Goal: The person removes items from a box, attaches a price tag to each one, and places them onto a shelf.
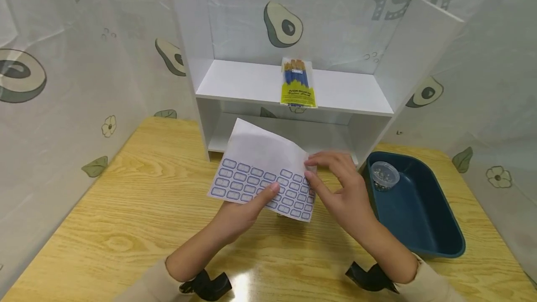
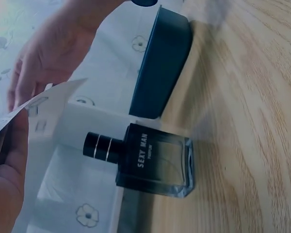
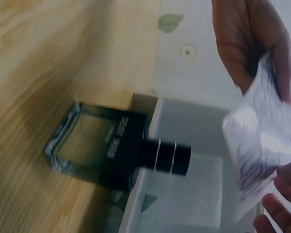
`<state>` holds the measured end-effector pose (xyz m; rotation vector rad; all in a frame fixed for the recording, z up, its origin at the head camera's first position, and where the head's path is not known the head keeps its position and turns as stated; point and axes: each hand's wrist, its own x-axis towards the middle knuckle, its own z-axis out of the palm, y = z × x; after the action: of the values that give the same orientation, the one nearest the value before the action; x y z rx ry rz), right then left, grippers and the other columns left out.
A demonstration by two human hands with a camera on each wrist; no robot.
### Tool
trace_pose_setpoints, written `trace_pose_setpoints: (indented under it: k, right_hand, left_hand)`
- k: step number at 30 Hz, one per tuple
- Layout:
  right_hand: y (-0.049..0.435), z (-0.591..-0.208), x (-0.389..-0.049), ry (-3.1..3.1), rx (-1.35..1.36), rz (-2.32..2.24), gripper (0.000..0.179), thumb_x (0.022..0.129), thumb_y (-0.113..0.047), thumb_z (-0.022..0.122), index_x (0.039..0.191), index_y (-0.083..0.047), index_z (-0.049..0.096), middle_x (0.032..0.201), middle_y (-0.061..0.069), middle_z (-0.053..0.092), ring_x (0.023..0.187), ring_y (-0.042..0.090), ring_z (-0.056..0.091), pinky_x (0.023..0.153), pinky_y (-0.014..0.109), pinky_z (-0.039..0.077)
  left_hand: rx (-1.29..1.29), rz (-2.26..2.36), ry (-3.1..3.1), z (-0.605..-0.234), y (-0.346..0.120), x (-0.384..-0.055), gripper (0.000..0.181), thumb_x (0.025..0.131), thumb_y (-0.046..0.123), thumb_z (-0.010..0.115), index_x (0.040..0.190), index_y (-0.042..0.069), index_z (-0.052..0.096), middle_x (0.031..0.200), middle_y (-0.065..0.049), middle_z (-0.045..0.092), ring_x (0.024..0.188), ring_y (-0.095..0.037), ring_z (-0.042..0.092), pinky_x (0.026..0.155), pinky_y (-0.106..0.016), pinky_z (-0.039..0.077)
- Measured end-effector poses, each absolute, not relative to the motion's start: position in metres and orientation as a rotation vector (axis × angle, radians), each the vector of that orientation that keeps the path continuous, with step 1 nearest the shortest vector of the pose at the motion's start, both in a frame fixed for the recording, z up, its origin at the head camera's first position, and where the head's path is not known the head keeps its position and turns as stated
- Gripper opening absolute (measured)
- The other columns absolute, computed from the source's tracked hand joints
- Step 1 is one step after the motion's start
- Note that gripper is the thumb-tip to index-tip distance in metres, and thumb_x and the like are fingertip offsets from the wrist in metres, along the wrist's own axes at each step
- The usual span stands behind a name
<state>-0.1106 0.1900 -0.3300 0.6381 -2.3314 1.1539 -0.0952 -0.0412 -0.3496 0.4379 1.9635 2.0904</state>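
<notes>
My left hand [image 1: 241, 218] grips the lower edge of a white sheet of blue-framed label stickers [image 1: 268, 153], thumb on the front. At the sheet's right edge, my right hand [image 1: 344, 190] pinches the paper between thumb and forefinger; whether a single label is lifted there, I cannot tell. Both wrist views show a dark perfume bottle [image 2: 155, 162] with a black cap, lettered "SEXY MAN", upright on the table. In the head view the sheet hides nearly all of it.
A white two-level shelf [image 1: 251, 83] stands behind the hands. A pack of paintbrushes [image 1: 298, 83] lies on its upper board, overhanging the front. To the right, a dark teal tray [image 1: 419, 213] contains a clear round tub [image 1: 384, 175] of small pieces. Printed sheeting surrounds the wooden table [image 1: 105, 227].
</notes>
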Motion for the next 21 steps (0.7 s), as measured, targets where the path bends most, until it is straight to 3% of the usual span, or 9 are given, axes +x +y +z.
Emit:
trace_pose_setpoints:
  k: [6, 10, 21]
  right_hand:
    - [0.181, -0.328, -0.103, -2.296, 0.754, 1.131, 0.029, 0.091, 0.003, 0.076, 0.117, -0.010, 0.075, 0.114, 0.003, 0.074, 0.106, 0.013, 0.066, 0.096, 0.011, 0.052]
    - [0.178, -0.324, -0.099, -2.257, 0.773, 1.165, 0.029, 0.088, 0.006, 0.078, 0.113, -0.008, 0.074, 0.106, 0.005, 0.072, 0.096, 0.012, 0.065, 0.089, 0.012, 0.054]
    - [0.173, -0.321, -0.099, -2.218, 0.783, 1.251, 0.025, 0.086, 0.008, 0.078, 0.106, -0.007, 0.075, 0.101, 0.005, 0.076, 0.091, 0.009, 0.068, 0.083, 0.015, 0.058]
  left_hand:
    - [0.492, 2.061, 2.049, -0.346, -0.036, -0.093, 0.043, 0.109, 0.021, 0.056, 0.149, 0.008, 0.048, 0.140, -0.020, 0.067, 0.127, -0.035, 0.069, 0.110, -0.045, 0.055]
    - [0.479, 2.055, 2.076, -0.344, -0.035, -0.092, 0.043, 0.108, 0.021, 0.057, 0.149, 0.010, 0.048, 0.141, -0.019, 0.067, 0.128, -0.035, 0.068, 0.110, -0.047, 0.055]
    - [0.465, 2.040, 2.147, -0.344, -0.033, -0.093, 0.037, 0.107, 0.022, 0.060, 0.141, 0.010, 0.054, 0.132, -0.016, 0.071, 0.121, -0.028, 0.071, 0.107, -0.039, 0.056]
